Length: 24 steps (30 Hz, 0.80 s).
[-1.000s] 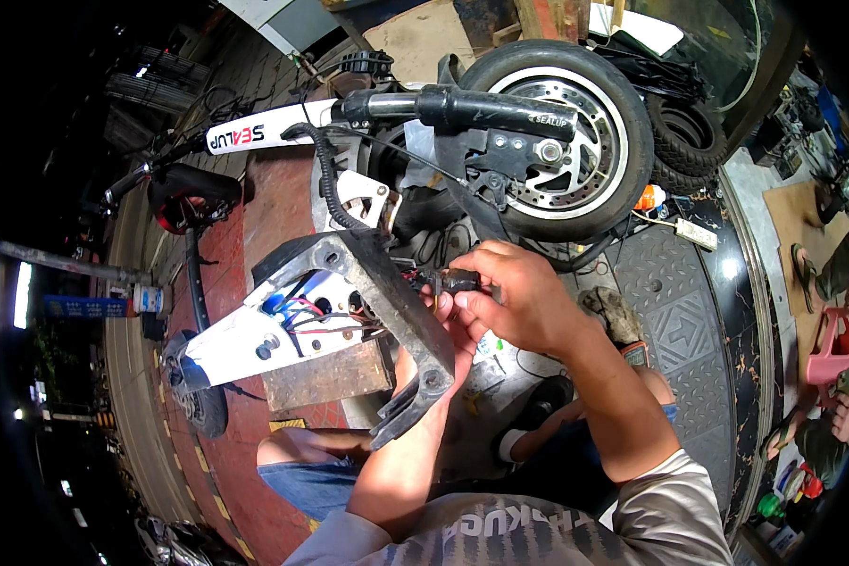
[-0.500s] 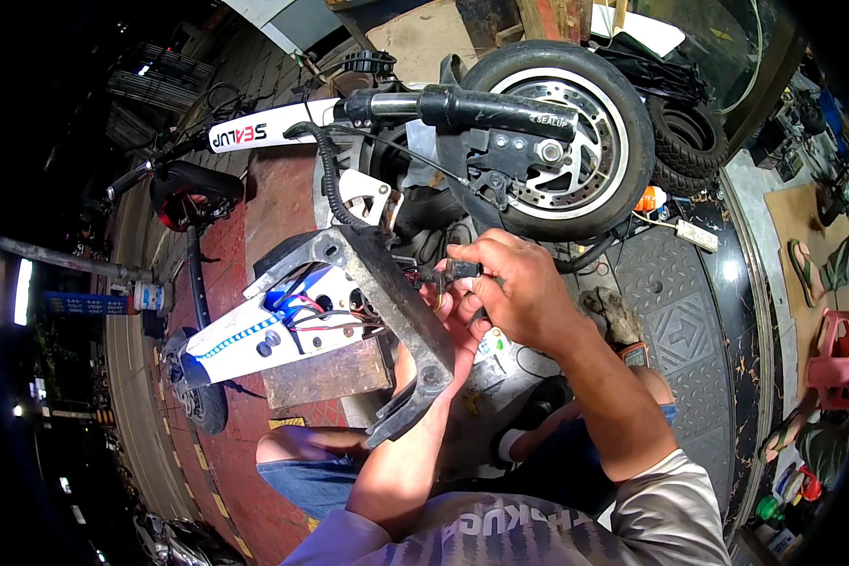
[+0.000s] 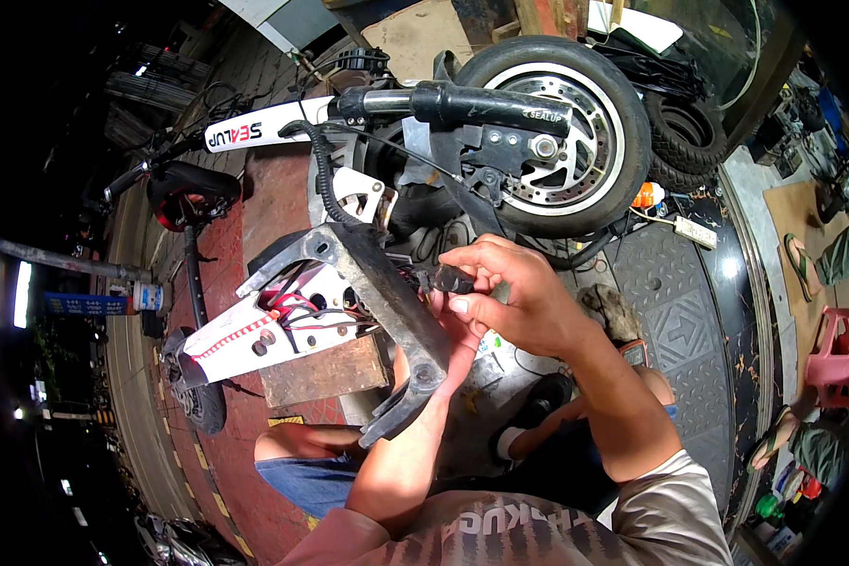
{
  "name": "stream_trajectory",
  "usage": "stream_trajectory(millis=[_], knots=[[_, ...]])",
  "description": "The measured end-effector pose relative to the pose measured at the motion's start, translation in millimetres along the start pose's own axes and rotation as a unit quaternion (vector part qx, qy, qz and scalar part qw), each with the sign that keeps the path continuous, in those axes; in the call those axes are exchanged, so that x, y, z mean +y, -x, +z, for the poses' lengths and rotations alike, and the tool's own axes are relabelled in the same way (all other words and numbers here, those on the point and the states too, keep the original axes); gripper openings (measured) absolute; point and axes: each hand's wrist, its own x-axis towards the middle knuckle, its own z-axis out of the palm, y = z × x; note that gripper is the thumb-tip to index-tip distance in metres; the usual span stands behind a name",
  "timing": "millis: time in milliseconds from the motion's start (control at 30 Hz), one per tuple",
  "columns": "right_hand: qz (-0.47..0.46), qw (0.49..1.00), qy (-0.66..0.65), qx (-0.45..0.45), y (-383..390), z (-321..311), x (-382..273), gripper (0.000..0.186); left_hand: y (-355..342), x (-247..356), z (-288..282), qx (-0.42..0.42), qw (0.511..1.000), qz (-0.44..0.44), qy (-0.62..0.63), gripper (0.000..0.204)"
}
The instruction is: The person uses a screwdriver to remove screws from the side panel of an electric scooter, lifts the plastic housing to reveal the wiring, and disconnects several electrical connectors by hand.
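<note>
Fingertips [image 3: 460,304] of the right hand [image 3: 519,302] pinch a small black plug [image 3: 448,279], thumb under, forefinger curled over the top. That plug sits right behind the upper edge of the grey metal arm [image 3: 387,302], at the end of a bundle of thin wires [image 3: 297,311], red and dark, running out of the white frame [image 3: 255,335]. Left hand [image 3: 453,344] comes up from below, palm open toward the plug, fingers partly hidden behind the arm; whether they grip anything, I cannot tell.

Materials now: the arm is dull cast metal, scuffed, flat-sided, forked at the lower end with a round bolt hole. White frame is smooth painted sheet with round holes and a red dashed stripe along its edge. It rests on a rough brown wooden block [image 3: 325,368]. Above, the wheel [image 3: 552,137]: fat black rubber tyre, silver rim, drilled shiny brake disc. A black foam grip [image 3: 491,106] crosses in front of it. A ribbed black coiled cable [image 3: 323,174] drops from the white tube [image 3: 255,132], which carries a dark printed label along its length.

Floor is red brick on the left, grey embossed rubber mat [image 3: 670,311] on the right. Pink plastic stool [image 3: 835,358] far right. Small blue sign [image 3: 80,304], oblong, at the far left.
</note>
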Motion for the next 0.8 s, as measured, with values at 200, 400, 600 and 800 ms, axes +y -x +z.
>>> stream_trajectory(millis=[200, 400, 600, 800], knots=[[-0.014, 1.0, 0.008, 0.009, -2.0, -0.1, 3.3, 0.034, -1.7, 0.7, -10.2, -0.013, 1.0, -0.007, 0.001, 0.026], [0.011, 1.0, 0.002, 0.018, -0.5, 0.0, 3.4, 0.035, 1.3, 4.0, -1.6, -0.017, 1.0, -0.019, 0.007, 0.03], [0.018, 0.999, -0.042, 0.006, -1.0, 3.2, 10.1, 0.027, -1.2, 3.8, -8.8, -0.041, 0.999, -0.027, 0.006, 0.034], [-0.013, 0.999, -0.002, 0.029, -3.5, 2.2, 8.1, 0.023, -1.4, 2.7, -15.6, -0.047, 0.998, -0.039, 0.004, 0.034]])
